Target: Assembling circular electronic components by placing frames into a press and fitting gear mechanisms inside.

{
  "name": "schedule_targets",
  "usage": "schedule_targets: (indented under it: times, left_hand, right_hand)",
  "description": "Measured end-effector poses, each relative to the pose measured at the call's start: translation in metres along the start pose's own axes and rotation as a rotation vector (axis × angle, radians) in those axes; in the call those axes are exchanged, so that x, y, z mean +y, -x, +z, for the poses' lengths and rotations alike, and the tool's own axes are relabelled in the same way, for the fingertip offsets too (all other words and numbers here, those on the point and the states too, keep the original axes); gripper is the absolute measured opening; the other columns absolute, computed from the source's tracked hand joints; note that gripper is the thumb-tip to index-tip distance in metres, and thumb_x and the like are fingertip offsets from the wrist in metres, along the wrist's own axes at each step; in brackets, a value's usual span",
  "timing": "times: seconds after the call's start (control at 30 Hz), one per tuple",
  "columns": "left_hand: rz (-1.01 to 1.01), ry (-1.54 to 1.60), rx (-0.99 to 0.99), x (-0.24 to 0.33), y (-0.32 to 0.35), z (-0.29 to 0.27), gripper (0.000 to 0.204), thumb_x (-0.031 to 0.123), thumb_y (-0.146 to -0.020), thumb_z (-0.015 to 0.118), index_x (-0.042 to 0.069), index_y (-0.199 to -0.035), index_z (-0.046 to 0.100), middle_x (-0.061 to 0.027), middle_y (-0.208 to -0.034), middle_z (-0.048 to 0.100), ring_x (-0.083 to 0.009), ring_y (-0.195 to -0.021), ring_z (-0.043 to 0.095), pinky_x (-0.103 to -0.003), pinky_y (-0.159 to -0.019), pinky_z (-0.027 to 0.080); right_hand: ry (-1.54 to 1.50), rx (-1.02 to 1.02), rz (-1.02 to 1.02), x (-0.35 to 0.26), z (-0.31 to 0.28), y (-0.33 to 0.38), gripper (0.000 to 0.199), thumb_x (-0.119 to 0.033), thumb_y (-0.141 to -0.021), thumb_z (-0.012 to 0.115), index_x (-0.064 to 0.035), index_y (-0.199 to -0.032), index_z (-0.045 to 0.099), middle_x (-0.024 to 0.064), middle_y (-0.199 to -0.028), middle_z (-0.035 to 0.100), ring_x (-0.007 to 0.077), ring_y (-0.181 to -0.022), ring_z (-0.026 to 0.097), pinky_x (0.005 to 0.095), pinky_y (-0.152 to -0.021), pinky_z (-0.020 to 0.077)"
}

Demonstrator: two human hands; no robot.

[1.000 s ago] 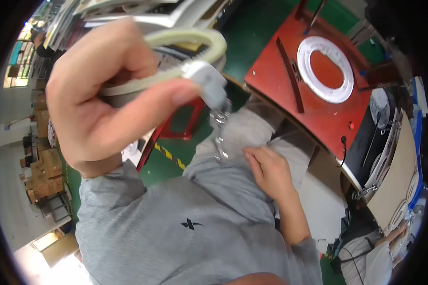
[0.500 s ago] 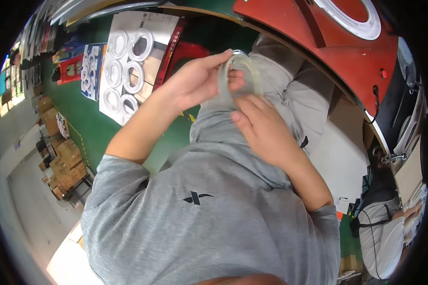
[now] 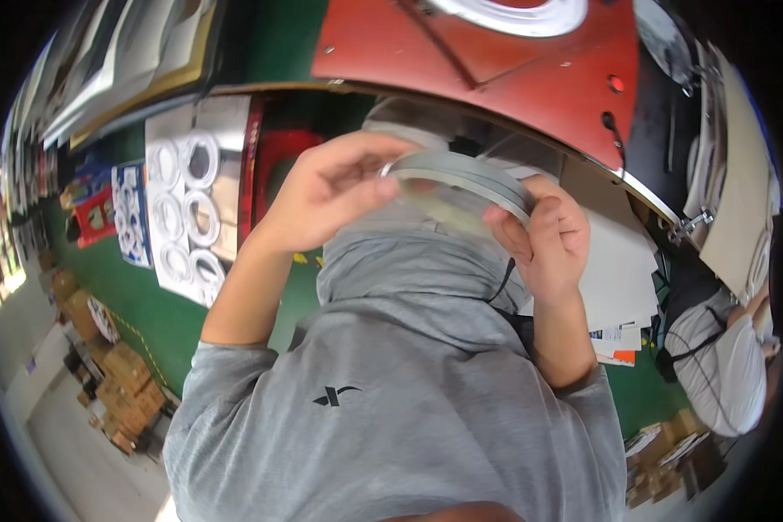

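Observation:
A translucent grey-green ring [image 3: 471, 165] with a ridged outer side is held tilted above my lap. At its left end, my left hand [image 3: 335, 187] is closed on the rim, thumb below and fingers above. My right hand [image 3: 548, 239] grips the right end, with fingers curled and the thumb against the band. Motion slightly blurs the ring's inner and lower side. A white ring [image 3: 530, 16] lies on the red tabletop [image 3: 530, 65] ahead, partly cut off by the upper edge.
To my left stands a white board with several white rings [image 3: 203, 217], and beside it a blue sheet [image 3: 130, 213] of rings. Flat sheets [image 3: 139, 70] are stacked at far left. Cardboard boxes [image 3: 126, 383] stand lower left. At right sits another person in light clothing [image 3: 713, 374].
The ring has turned from upright to nearly edge-on. My right hand has moved from below it to its right end. The view has swung, shifting the red tabletop leftward.

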State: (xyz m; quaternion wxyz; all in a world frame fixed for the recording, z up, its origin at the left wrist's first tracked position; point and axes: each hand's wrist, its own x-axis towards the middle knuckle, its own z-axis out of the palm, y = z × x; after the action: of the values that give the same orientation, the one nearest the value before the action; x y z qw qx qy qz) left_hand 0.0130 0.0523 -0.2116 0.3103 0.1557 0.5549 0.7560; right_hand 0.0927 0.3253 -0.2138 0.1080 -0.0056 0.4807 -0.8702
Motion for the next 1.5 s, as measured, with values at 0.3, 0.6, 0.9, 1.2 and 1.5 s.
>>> schedule_targets:
  times: [0.3,0.6,0.9,1.2,1.5]
  left_hand:
    - [0.048,-0.068,0.035,-0.007,-0.020,0.020,0.040,-0.006,-0.098,0.065,-0.009,-0.137,0.059,-0.0201,-0.122,0.073,-0.0270,-0.113,0.073,-0.035,-0.097,0.059]
    - [0.179,-0.177,-0.016,0.001,-0.031,0.026,0.040,0.002,-0.096,0.073,-0.009,-0.133,0.064,-0.0200,-0.125,0.073,-0.0255,-0.114,0.071,-0.037,-0.101,0.055]
    - [0.103,-0.015,-0.029,-0.012,-0.036,0.033,0.041,-0.006,-0.085,0.081,-0.010,-0.124,0.068,-0.0213,-0.127,0.071,-0.0265,-0.120,0.068,-0.039,-0.105,0.053]
    - [0.227,-0.539,-0.033,0.027,-0.066,0.039,0.040,0.000,-0.073,0.091,-0.005,-0.110,0.077,-0.0138,-0.101,0.077,-0.0196,-0.092,0.072,-0.031,-0.084,0.055]
    - [0.246,-0.427,0.141,0.030,-0.068,0.016,0.035,-0.008,-0.085,0.079,-0.009,-0.119,0.071,-0.0127,-0.108,0.076,-0.0148,-0.095,0.071,-0.025,-0.083,0.056]
  right_hand:
    - [0.998,0.248,-0.528,-0.035,0.018,-0.018,0.058,0.004,-0.082,0.077,0.0029,-0.139,0.065,0.0090,-0.094,0.074,0.0180,-0.060,0.047,0.0287,-0.060,0.0458]
    - [0.660,0.138,-0.361,-0.049,0.014,-0.016,0.037,-0.016,-0.081,0.091,0.0030,-0.106,0.072,0.0032,-0.083,0.066,0.0091,-0.072,0.058,0.0236,-0.064,0.0438]
    - [0.684,0.279,-0.448,-0.064,0.004,-0.007,0.036,-0.018,-0.073,0.097,0.0000,-0.087,0.069,0.0017,-0.078,0.066,0.0072,-0.068,0.057,0.0236,-0.060,0.0424]
    - [0.434,0.133,-0.356,-0.081,-0.017,-0.009,0.020,-0.016,-0.095,0.080,-0.0003,-0.103,0.069,0.0028,-0.092,0.067,0.0072,-0.083,0.061,0.0237,-0.073,0.0481]
    - [1.772,1.077,-0.361,-0.090,-0.116,-0.061,0.027,-0.013,-0.093,0.073,0.0045,-0.110,0.061,0.0238,-0.107,0.063,0.0441,-0.107,0.061,0.0504,-0.089,0.0522]
